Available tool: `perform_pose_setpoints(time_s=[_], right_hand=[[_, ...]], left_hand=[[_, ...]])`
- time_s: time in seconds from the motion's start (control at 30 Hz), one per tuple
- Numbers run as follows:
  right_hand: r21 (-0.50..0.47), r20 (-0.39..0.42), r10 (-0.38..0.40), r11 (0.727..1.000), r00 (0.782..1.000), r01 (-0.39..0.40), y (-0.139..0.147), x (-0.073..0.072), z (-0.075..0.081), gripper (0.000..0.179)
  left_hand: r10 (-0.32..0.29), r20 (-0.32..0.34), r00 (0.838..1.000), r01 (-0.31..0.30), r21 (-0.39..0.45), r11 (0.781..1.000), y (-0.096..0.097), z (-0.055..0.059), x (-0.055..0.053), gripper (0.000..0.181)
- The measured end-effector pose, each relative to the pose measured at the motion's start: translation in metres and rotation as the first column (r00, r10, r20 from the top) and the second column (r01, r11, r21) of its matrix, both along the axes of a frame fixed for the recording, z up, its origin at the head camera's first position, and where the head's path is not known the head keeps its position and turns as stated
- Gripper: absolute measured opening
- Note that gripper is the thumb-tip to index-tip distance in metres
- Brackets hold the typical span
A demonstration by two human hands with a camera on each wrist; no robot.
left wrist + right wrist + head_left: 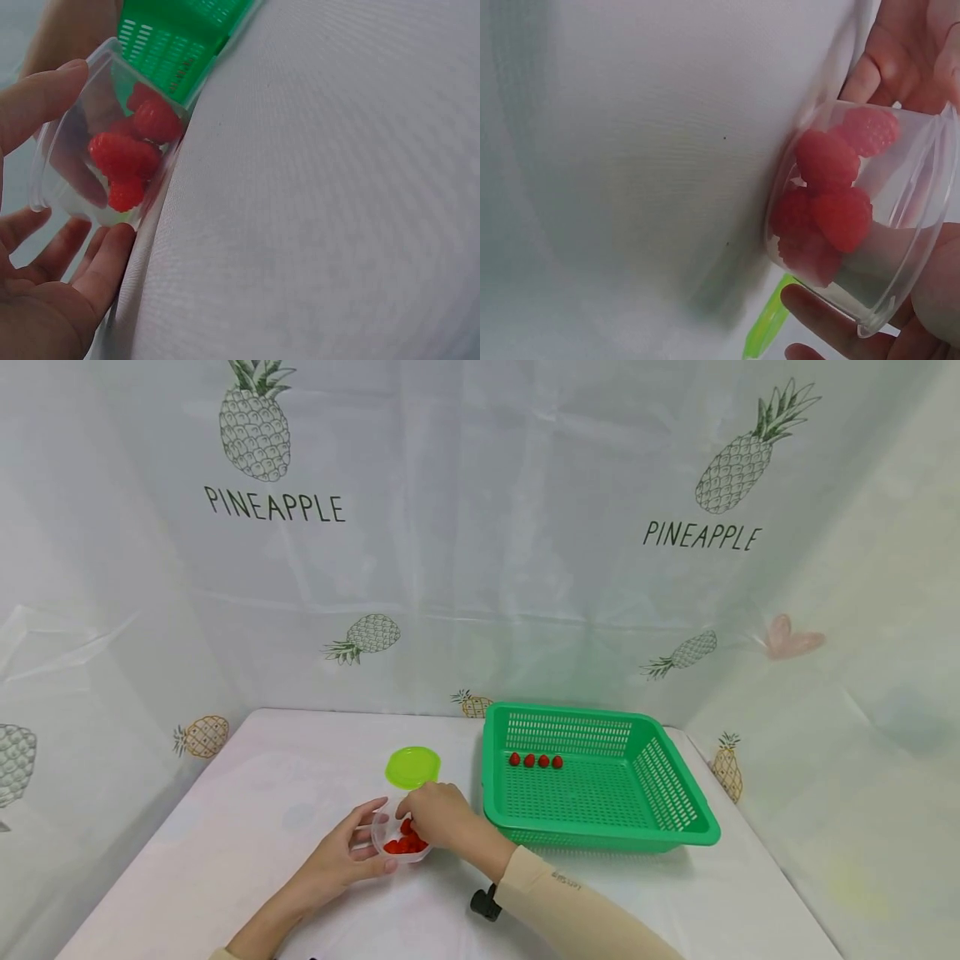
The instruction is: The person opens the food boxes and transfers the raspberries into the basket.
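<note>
A clear plastic container (381, 837) with several red raspberries (127, 154) in it stands on the table, tilted to neither side that I can make out. My left hand (341, 857) grips it from the left, thumb on the near side and fingers round the far side. Over its right rim bends my right hand (437, 814), fingers reaching down inside near the raspberries. Whether these fingertips pinch one is hidden. In the right wrist view, the berries rest at the bottom of the container (881, 296).
A green plastic basket (600, 835) stands to the right, with several raspberries (529, 761) in a row at its back left. Behind the container lies a light-green lid (412, 767). A small black object (484, 906) shows beside the right forearm. Pineapple-printed sheeting (495, 568) surrounds the table.
</note>
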State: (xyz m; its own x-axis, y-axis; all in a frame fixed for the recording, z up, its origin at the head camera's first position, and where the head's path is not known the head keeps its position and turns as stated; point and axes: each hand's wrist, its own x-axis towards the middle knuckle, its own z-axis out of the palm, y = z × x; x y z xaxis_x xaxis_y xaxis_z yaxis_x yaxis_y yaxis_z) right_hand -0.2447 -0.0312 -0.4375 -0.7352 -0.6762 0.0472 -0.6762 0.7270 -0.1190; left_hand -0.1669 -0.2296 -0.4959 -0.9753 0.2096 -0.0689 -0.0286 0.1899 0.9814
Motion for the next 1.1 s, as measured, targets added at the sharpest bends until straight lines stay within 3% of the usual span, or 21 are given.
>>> perform_pose_setpoints(time_s=[0.3, 0.47, 0.73, 0.93, 1.1], right_hand=[[-0.034, -0.030, -0.034, 0.999, 0.999, 0.033, -0.001, 0.002, -0.003, 0.011], [-0.080, 0.000, -0.050, 0.996, 0.999, 0.049, -0.001, 0.003, -0.004, 0.011], [-0.110, -0.043, 0.016, 0.994, 0.999, -0.021, 0.002, -0.001, -0.007, 0.008], [-0.156, -0.035, 0.052, 0.986, 0.998, -0.057, 0.010, 0.001, 0.006, 0.008], [-0.231, 0.022, 0.079, 0.970, 0.997, -0.071, 0.021, 0.002, 0.029, 0.008]], left_hand=[[0.003, -0.011, 1.000, -0.004, -0.011, 1.000, 0.001, 0.002, -0.001, 0.095], [0.007, 0.001, 1.000, -0.007, -0.017, 1.000, 0.001, 0.002, -0.001, 0.095], [0.018, -0.005, 1.000, -0.018, -0.028, 0.999, 0.001, 0.000, -0.002, 0.095], [0.024, 0.007, 1.000, -0.023, -0.023, 0.999, 0.002, -0.001, -0.002, 0.095], [0.020, 0.008, 1.000, -0.020, -0.005, 1.000, 0.002, 0.001, -0.001, 0.095]])
